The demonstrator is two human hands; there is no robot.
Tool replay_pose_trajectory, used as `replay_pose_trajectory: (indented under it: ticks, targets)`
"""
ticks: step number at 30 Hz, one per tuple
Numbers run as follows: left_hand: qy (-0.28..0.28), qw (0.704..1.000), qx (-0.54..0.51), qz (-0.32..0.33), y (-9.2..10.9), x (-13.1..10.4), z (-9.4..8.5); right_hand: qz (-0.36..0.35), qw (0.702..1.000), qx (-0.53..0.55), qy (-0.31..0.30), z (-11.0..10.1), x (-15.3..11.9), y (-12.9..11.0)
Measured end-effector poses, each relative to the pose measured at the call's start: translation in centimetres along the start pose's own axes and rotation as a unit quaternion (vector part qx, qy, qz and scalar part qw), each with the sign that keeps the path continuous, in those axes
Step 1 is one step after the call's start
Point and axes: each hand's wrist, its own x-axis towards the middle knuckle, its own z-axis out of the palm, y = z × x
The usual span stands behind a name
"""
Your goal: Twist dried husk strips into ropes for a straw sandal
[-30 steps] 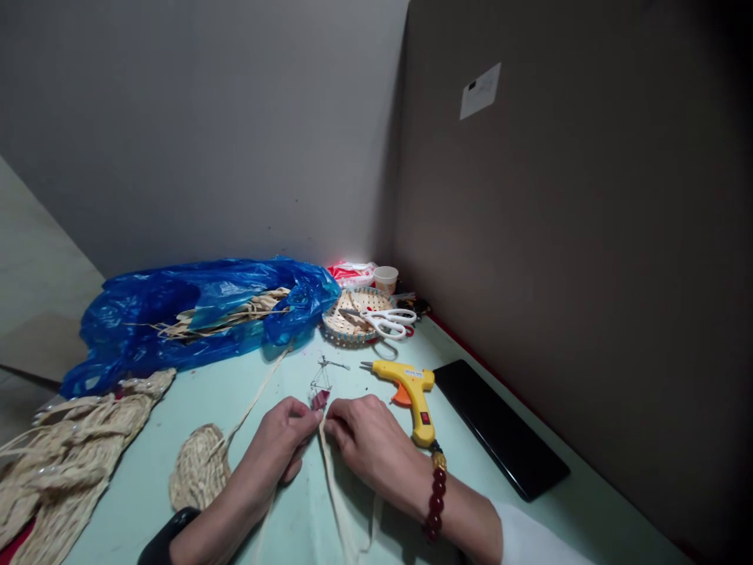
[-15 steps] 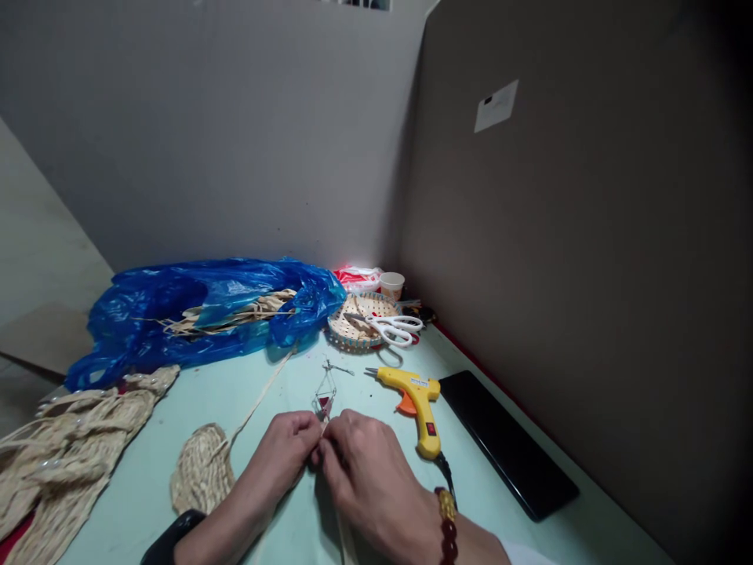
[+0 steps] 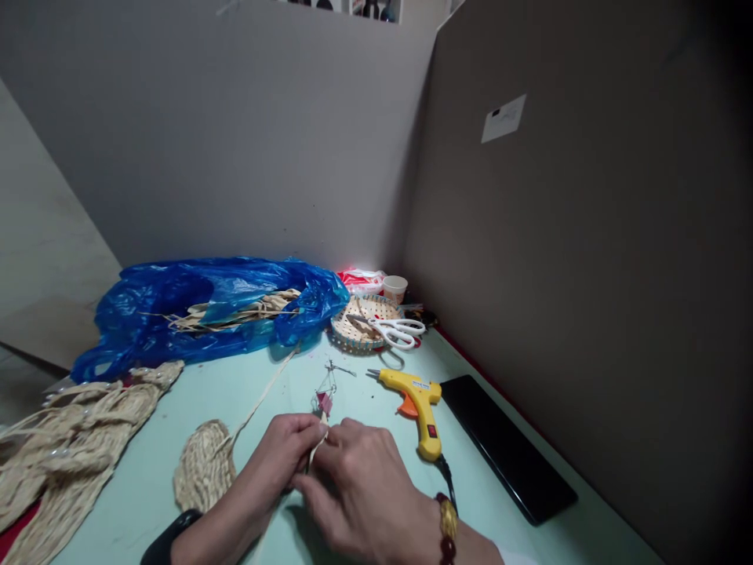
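The left hand (image 3: 287,446) pinches one straw strip (image 3: 319,444) between thumb and finger. The right hand (image 3: 368,486) curls beside it, thumb apart; whether it grips, I cannot tell. One dark-red clip (image 3: 324,403) sits just beyond the fingertips, one glue gun (image 3: 419,399) to their right.
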Motion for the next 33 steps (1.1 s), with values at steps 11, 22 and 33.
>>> replay_pose_trajectory:
  ticks: [11, 22, 33]
  targets:
    - [-0.032, 0.999, 0.015, -0.004, -0.1, -0.3, 0.2, 0.196, 0.949, 0.245, -0.017, 0.1, 1.6, 2.9]
    - [0.016, 0.959, 0.261, 0.114, 0.3, 0.2, -0.3, 0.172, 0.961, 0.215, -0.024, -0.2, 1.4, 2.1]
    - [0.012, 0.896, 0.419, 0.149, 0.6, -0.7, -0.4, 0.192, 0.956, 0.220, 0.026, 0.7, 1.9, 2.7]
